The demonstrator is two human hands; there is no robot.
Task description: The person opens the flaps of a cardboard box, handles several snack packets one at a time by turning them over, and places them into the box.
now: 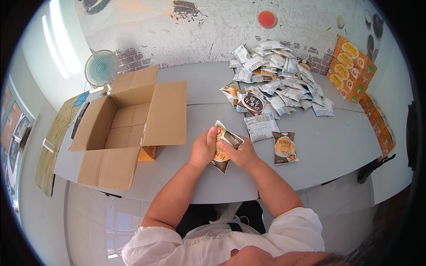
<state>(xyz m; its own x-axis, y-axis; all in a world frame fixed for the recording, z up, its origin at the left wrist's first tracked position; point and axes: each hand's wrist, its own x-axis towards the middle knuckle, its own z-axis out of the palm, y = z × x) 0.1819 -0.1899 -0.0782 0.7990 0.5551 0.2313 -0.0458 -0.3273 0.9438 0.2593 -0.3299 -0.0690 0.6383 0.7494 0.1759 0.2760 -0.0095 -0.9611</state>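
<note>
Right now, both hands are holding one glossy brown-and-orange packet point(223, 156) above the near half of the grey table point(202, 186), between the open box and a loose packet. The left hand point(205, 145) is gripping its left edge, fingers curled in, and the right hand point(244, 153) is clasping the right edge, its thumb pressing on the front; both grips are narrow, closed on the film. The packet's long axis is running away from the person, the far end leaning right and the near end leaning left. Its printed face is looking up toward the head, and its red emblem is sitting at the far left corner. The thin film is creasing under the thumbs, and the corners are sticking out in sharp points.

To the right, the loose packet point(284, 146) is lying face up, long axis also running away from the person, but with its emblem at the near right corner. Beyond it, a white-backed packet point(261, 127) is lying flat, and a heap of pillow-shaped packets point(284, 88) is spreading out, mostly showing silvery-white backs with blue patches. On the left, a box point(166, 113) of matte tan cardboard is standing open, its stiff rectangular flaps folding outward.
</note>
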